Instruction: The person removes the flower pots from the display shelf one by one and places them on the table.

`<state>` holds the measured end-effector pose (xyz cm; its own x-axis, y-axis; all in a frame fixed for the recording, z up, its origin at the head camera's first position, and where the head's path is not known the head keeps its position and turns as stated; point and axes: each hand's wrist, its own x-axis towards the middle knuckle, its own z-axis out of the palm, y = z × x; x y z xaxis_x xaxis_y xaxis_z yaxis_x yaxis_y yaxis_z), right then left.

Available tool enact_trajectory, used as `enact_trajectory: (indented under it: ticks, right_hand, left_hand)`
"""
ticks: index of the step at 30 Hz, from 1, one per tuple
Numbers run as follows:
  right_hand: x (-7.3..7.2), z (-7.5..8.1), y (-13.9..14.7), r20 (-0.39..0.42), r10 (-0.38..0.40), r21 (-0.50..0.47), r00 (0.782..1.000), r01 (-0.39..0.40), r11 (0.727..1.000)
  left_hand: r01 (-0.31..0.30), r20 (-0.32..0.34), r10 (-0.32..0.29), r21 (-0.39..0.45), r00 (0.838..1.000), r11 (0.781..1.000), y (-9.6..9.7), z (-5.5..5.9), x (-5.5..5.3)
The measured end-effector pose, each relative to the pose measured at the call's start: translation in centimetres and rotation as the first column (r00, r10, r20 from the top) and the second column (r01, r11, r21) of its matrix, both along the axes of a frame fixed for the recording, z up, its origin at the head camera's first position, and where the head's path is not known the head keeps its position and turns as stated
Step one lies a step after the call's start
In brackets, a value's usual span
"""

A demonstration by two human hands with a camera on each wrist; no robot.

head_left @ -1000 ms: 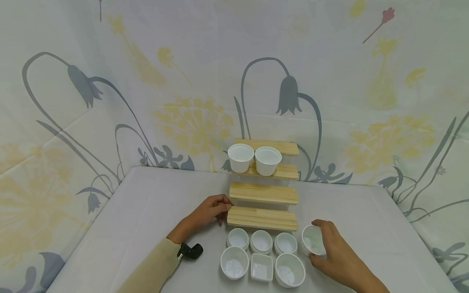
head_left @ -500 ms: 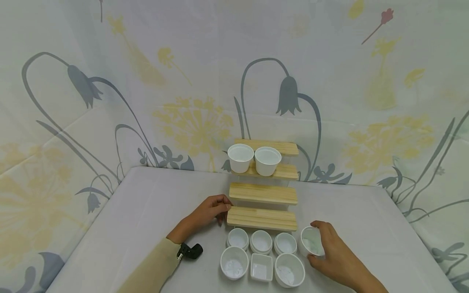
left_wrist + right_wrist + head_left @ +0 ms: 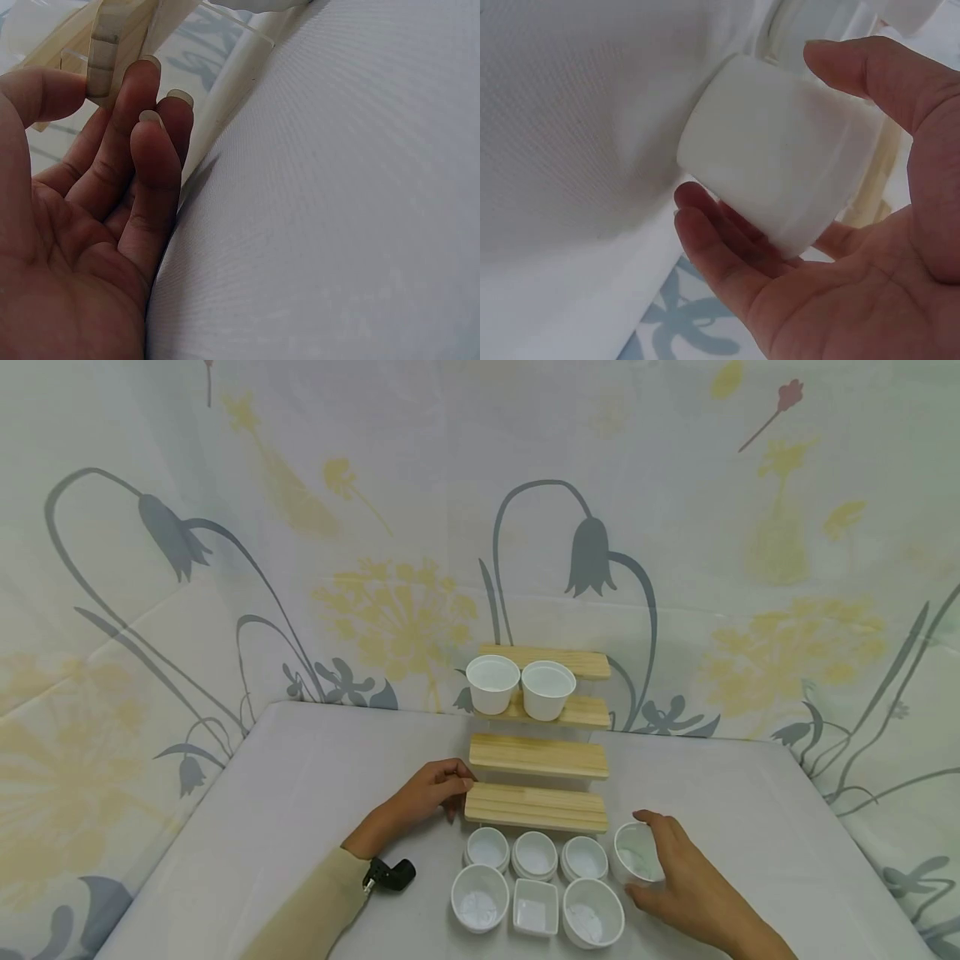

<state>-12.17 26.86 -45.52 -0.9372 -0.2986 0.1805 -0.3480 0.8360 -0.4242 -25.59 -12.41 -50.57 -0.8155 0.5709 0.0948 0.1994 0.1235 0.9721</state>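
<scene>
My left hand (image 3: 431, 793) pinches the left end of the lowest board of a stepped wooden rack (image 3: 536, 807). In the left wrist view, the thumb is against the board's end (image 3: 103, 56) and the fingers curl on its other side. My right hand (image 3: 686, 881) holds a round white cup (image 3: 624, 862), thumb on the near side and fingers round the far side. The right wrist view has this white cup (image 3: 772, 150) lying across between thumb and fingers, its base close to the white cloth. Two larger white cups (image 3: 492, 687) stand high on the rack.
In front of the rack stand three small round white cups (image 3: 536, 856). Nearer are two wider cups (image 3: 593, 914) with a square white dish (image 3: 536, 908) between them. A flower-patterned cloth (image 3: 405, 610) hangs behind the table.
My right hand and its cup have shifted slightly left, toward the small round cups. The left hand has kept its place on the rack.
</scene>
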Motion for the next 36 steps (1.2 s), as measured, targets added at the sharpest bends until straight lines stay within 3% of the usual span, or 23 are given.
enact_trajectory:
  ticks: [5,19,29,36]
  right_hand:
    - [0.1,0.7,0.3,0.005,-0.001,0.014,1.0,0.001,1.0]
    - [0.4,1.9,0.7,-0.086,0.065,0.049,0.994,-0.061,0.997]
    - [0.3,3.1,0.6,-0.032,0.069,0.048,0.997,-0.068,0.997]
    - [-0.1,3.2,0.2,-0.233,0.093,0.058,0.968,-0.081,0.995]
  left_hand:
    - [-0.001,0.003,0.001,0.001,1.0,1.0,0.0,0.0,0.0]
    - [0.0,0.004,0.0,0.006,1.0,1.0,0.0,0.0,0.1]
    - [0.003,-0.012,-0.003,-0.002,1.0,1.0,0.0,-0.1,0.0]
    - [0.0,-0.007,0.0,-0.003,1.0,1.0,0.0,0.0,0.1]
